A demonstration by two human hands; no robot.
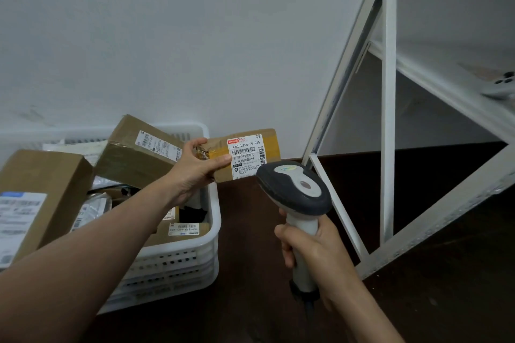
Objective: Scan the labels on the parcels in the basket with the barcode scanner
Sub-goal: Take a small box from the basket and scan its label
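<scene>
My left hand (195,167) holds a small brown parcel (271,142) wrapped in yellow tape, lifted just right of the basket, its white label (246,156) facing me. My right hand (315,253) grips the handle of a grey and white barcode scanner (292,189), whose head sits just below and right of the label, pointing toward it. The white plastic basket (178,262) at left holds several cardboard parcels, among them a large tilted box (139,153) and a big box (36,198) at the far left.
A white metal shelf frame (388,97) stands at right, with a phone (498,83) lying on its shelf. The floor is dark brown. A plain white wall rises behind the basket.
</scene>
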